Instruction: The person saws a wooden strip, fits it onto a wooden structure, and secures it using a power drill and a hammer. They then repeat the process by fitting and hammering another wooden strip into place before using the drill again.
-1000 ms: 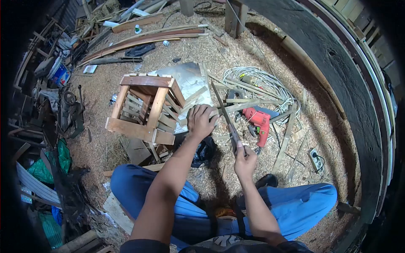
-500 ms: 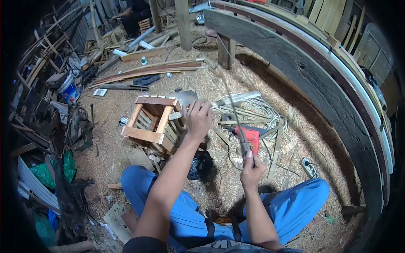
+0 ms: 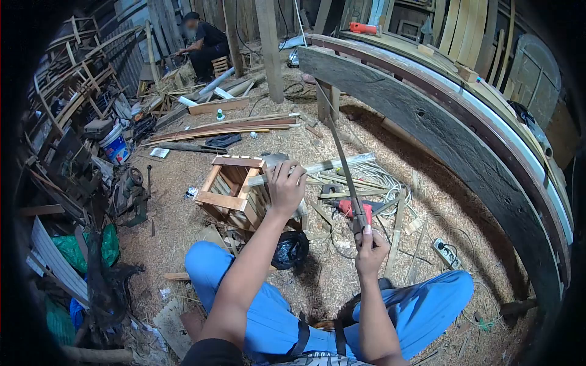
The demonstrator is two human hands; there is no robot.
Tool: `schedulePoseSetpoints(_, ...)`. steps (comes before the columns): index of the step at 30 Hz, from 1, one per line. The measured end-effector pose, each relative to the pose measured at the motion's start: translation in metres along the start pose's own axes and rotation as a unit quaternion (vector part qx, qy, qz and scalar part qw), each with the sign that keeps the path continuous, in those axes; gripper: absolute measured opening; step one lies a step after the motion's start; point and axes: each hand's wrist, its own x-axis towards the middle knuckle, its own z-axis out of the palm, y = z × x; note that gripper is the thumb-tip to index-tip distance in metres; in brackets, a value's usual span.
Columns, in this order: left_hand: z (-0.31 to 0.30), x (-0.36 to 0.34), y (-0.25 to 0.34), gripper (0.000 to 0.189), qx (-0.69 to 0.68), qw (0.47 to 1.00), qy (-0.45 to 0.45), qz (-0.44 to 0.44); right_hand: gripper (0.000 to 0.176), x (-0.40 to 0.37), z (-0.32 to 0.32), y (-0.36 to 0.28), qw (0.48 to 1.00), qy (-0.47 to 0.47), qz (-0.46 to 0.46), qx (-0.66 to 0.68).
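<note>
My left hand is closed around a pale, narrow strip that reaches out to the right over a coil of cable. In my right hand is a long knife with a dark, slim blade, its tip pointing away from me. The blade crosses the strip in this view. Left of my left hand stands a small wooden stool frame with slatted sides. A red power drill lies on the ground behind the knife's handle.
A black plastic bag lies between my knees. The white power strip sits by my right knee. A heavy beam curves along the right. Long wood strips lie ahead. A person sits at the far left.
The knife has swung slightly and shows sharply now, where it was blurred. My view has tilted up, bringing more of the seated person in sight. My left hand still grips the strip.
</note>
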Motion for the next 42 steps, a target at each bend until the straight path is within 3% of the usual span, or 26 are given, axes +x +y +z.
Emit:
schedulePoseSetpoints(5,-0.006,0.001,0.008,0.022,-0.010,1.000,0.005,0.003,0.038,-0.002,0.005,0.000,0.998,-0.008,0.043,0.041)
schedulePoseSetpoints(16,-0.008,0.000,0.003,0.027,-0.011,1.000,0.007,0.001,0.041,-0.003,0.005,0.010,1.000,-0.011,0.017,0.013)
schedulePoseSetpoints(19,-0.008,0.003,-0.008,0.021,-0.057,0.998,-0.018,0.030,0.041,-0.003,0.005,0.010,1.000,-0.011,0.023,0.009)
schedulePoseSetpoints(21,-0.010,0.002,-0.011,0.019,-0.118,0.987,-0.111,0.016,0.041,-0.004,0.005,0.010,0.999,-0.010,0.026,0.024)
schedulePoseSetpoints(22,-0.009,0.001,-0.011,0.019,-0.118,0.987,-0.111,0.014,0.041,-0.004,0.005,0.010,0.999,-0.011,0.027,0.023)
schedulePoseSetpoints(27,-0.010,0.004,-0.011,0.032,-0.243,0.938,-0.235,-0.068,0.036,-0.006,0.001,0.016,0.999,-0.035,0.034,0.003)
schedulePoseSetpoints(33,-0.005,0.004,-0.013,0.039,-0.246,0.931,-0.259,-0.077,0.029,-0.010,0.001,0.020,0.997,-0.041,0.058,-0.005)
schedulePoseSetpoints(42,0.015,-0.017,-0.023,0.035,-0.192,0.931,-0.295,-0.098,0.036,-0.019,0.005,0.036,0.991,-0.058,0.109,-0.042)
